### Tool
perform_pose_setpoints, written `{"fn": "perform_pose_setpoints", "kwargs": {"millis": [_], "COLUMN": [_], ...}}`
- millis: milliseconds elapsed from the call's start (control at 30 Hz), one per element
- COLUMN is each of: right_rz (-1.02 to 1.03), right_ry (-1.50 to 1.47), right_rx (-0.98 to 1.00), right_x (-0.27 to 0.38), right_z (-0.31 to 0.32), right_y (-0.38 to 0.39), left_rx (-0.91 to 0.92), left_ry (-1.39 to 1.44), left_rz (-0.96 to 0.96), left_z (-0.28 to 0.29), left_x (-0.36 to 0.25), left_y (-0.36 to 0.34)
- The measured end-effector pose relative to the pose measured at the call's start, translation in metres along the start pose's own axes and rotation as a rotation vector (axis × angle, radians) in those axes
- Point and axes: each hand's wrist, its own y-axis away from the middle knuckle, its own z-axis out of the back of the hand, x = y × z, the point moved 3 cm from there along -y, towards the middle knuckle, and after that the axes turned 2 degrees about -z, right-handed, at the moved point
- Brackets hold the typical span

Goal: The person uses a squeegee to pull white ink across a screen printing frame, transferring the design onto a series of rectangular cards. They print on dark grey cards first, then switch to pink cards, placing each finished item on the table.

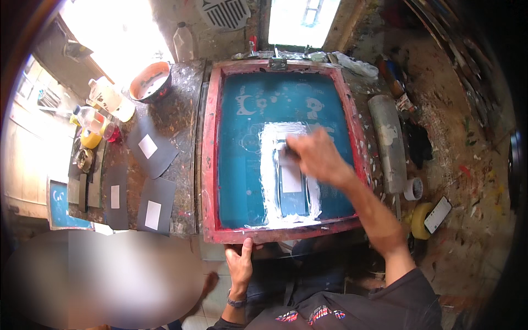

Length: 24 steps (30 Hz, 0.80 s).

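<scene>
Black shirt: short-sleeved black cloth shirt with coloured chest print (352,308), closest to my camera, on the near side of my landmark, the red-painted wooden screen frame (210,165).
Screen: flat teal mesh (236,176) stretched inside the frame, held at its far bar by a dark metal clamp (278,64).
Right hand: the person's right hand (319,157) is over the frame's middle, fingers curled closed around a small dark tool (287,155); from here I cannot make out its working edge.
Left hand: the person's left hand (240,267) is at the frame's near bar, thumb against it; fingers are partly hidden, so I cannot tell whether it pinches or just steadies.
White ink: thick white paste (270,181) edges a pale upright rectangle (291,181) in the frame's near half.
Sheets: three dark grey flat sheets (165,190), each bearing a white rectangle, lie left of the frame.
Tub: round orange-and-black tub (149,69) with white residue, beyond the sheets on the frame's far left.
Progress: three sheets look done to me; inside the frame, the tool is over the ink, so I judge that pass unfinished. How many sheets are left, I cannot tell.
</scene>
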Motion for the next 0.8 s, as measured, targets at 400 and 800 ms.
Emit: {"fn": "perform_pose_setpoints", "kwargs": {"millis": [400, 800], "right_rz": [-0.06, 0.037], "right_ry": [-0.01, -0.004], "right_rx": [0.059, -0.058], "right_x": [0.007, 0.09], "right_z": [0.016, 0.003], "right_y": [-0.006, 0.12], "left_rx": [0.501, 0.674], "left_ry": [-0.788, -1.459], "left_rz": [0.129, -1.124], "left_z": [0.024, -0.113], "left_x": [-0.088, -0.096], "left_y": [0.006, -0.123]}}
